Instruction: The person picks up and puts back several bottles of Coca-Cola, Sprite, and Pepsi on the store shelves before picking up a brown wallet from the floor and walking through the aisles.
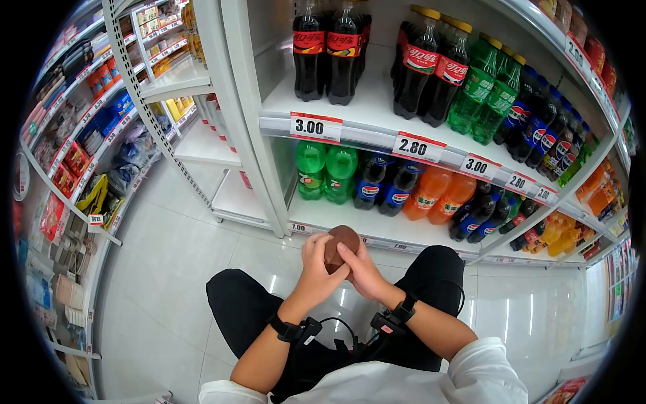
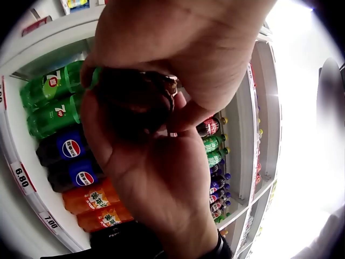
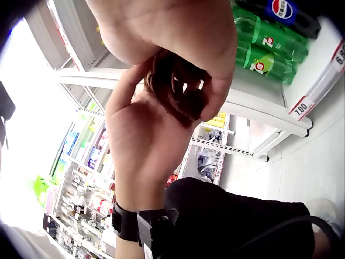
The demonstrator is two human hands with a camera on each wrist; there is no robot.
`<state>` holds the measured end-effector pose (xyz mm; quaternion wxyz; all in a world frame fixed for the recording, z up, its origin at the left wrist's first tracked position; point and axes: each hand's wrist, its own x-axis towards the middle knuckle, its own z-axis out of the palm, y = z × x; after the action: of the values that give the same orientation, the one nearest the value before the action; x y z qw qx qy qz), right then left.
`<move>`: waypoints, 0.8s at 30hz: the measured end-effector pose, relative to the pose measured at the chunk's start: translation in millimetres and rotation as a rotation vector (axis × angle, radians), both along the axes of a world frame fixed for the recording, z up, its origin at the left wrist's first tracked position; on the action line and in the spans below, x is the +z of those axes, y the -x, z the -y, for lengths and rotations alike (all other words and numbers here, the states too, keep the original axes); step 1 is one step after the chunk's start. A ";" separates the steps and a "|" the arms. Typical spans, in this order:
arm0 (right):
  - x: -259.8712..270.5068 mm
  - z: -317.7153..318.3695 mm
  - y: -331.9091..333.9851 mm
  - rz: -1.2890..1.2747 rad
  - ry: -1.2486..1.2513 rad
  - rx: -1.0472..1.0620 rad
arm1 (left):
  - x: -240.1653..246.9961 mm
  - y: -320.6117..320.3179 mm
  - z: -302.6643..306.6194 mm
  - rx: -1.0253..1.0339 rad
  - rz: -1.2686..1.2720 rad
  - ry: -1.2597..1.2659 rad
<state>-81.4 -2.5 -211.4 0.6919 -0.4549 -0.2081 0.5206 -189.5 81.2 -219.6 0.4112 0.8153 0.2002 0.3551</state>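
Observation:
Both hands meet in front of the knees around a small brown rounded object (image 1: 342, 241). The left hand (image 1: 316, 264) curls its fingers along one side of it. On the other side the right hand (image 1: 367, 272) grips it, thumb on its face. In the right wrist view the brown object (image 3: 186, 97) shows soft-looking folds and a gap in its underside. A shiny metallic-looking edge shows on the shadowed object (image 2: 135, 100) in the left wrist view. Its exact kind I cannot tell, since the palms cover much of it.
Ahead stands a white shelf (image 1: 377, 124) of soda bottles, with price tags along its edges. Green bottles (image 1: 326, 168) and orange bottles (image 1: 441, 193) stand on its lowest level. At left runs another stocked shelf (image 1: 87, 182). Black-trousered knees (image 1: 434, 279) flank the hands above a tiled floor (image 1: 161, 269).

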 end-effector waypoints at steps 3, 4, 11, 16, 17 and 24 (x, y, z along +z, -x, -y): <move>8.0 4.7 -2.9 -0.020 0.036 -0.090 | 12.9 3.7 -1.3 -0.202 0.013 0.310; 8.0 5.7 -3.6 -0.021 0.022 -0.096 | 14.1 4.3 -0.9 -0.204 0.014 0.310; 3.4 8.6 -9.6 -0.024 0.036 -0.069 | 12.4 1.7 1.2 -0.201 0.041 0.311; -1.8 11.3 -13.6 -0.027 0.068 -0.041 | 14.4 1.8 1.7 -0.210 0.021 0.285; -3.3 11.0 -13.7 -0.025 0.067 -0.046 | 14.0 2.0 1.0 -0.207 0.020 0.311; -3.7 11.8 -12.7 -0.035 0.058 -0.065 | 8.9 1.7 -0.6 -0.204 0.056 0.448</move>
<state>-68.6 -14.3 -215.1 0.6986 -0.4722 -0.1657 0.5114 -191.2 81.8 -210.7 0.6209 0.7095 0.1792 0.2810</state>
